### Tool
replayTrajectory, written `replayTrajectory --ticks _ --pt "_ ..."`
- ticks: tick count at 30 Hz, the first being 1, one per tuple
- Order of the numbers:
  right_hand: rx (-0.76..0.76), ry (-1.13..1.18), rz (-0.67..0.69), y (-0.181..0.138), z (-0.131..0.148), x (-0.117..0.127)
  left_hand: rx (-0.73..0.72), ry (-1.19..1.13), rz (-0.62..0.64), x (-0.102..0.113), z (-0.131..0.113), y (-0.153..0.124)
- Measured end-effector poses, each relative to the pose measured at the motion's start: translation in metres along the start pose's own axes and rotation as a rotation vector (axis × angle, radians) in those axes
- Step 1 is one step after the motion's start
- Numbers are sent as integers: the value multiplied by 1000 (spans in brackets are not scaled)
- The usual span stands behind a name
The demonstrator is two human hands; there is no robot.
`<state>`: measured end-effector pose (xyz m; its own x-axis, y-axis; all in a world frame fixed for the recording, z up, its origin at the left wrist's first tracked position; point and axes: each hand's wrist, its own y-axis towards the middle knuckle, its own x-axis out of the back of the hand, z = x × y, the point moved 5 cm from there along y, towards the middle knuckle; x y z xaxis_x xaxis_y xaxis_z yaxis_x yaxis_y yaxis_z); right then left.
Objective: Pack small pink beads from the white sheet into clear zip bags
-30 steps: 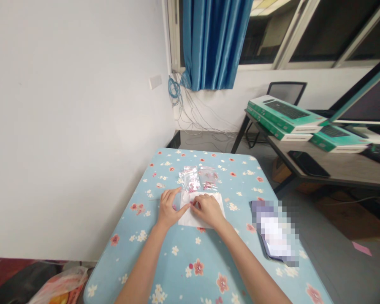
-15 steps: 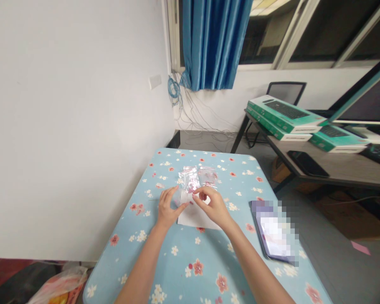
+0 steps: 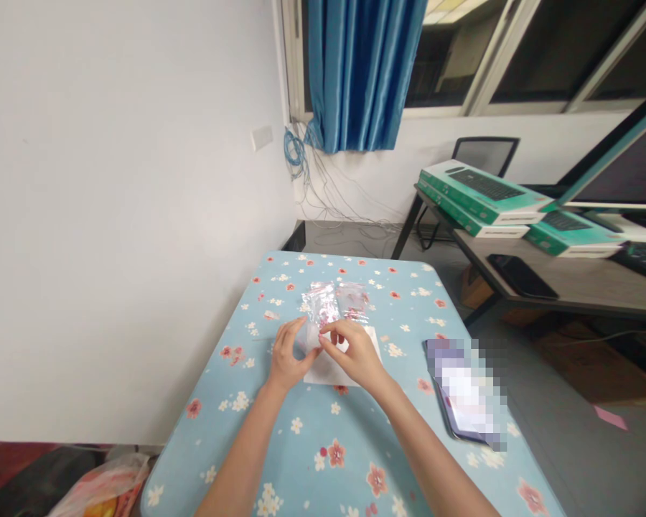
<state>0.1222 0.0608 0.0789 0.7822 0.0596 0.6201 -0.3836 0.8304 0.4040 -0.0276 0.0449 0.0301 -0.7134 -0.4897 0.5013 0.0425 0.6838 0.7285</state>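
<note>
My left hand [image 3: 289,359] curves its thumb and fingers around a small translucent, whitish plastic piece [image 3: 305,337] whose exact kind I cannot make out. From the right, my right hand [image 3: 354,350] pinches thumb and forefinger together at that piece's edge; anything tiny between those fingertips is hidden. Beneath both hands lies a white sheet of paper [image 3: 328,372]. Just beyond the fingers are two clear zip bags, the left bag [image 3: 321,301] shiny with small pink-red bits and the right bag [image 3: 354,298] with reddish contents.
A flowered blue tablecloth [image 3: 280,459] covers the table. To my right lies a phone [image 3: 463,395] with a lit, blurred screen. On the desk beyond are green keyboard boxes [image 3: 479,197] and a dark phone [image 3: 522,276]. A white wall [image 3: 140,215] borders the left side.
My right hand has shifted slightly left, closer to my left hand, uncovering more of the paper's right side. The left hand keeps nearly the same place.
</note>
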Motion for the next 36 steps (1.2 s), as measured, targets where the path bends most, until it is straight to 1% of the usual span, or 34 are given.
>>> replayTrajectory --ticks 4,8,11,13,15,18,20,23,26,32,36 --pt "5 2 -7 0 -1 -2 -1 2 0 0 0 0" --pt "-6 18 -44 0 -3 4 12 1 1 0 0 0" --pt "-48 22 -86 1 -12 10 18 3 1 1 0 0" --pt "-83 -10 -87 1 -22 11 19 10 -3 1 0 0" --pt "-118 -76 -35 1 -33 6 11 18 -11 2 0 0" --pt "-164 -198 108 -3 -48 -10 1 33 -23 2 -1 1" --pt "-180 -277 177 -6 -54 -19 0 39 -22 2 -1 1" --pt "-182 -375 223 -9 -56 -30 4 38 -13 2 0 1" --pt "-180 -422 230 -10 -54 -34 9 39 -11 2 0 1" --pt "-179 -366 199 -9 -52 -30 19 44 -4 2 0 1" --pt "-182 -222 133 -5 -52 -20 24 44 -3 2 -1 2"
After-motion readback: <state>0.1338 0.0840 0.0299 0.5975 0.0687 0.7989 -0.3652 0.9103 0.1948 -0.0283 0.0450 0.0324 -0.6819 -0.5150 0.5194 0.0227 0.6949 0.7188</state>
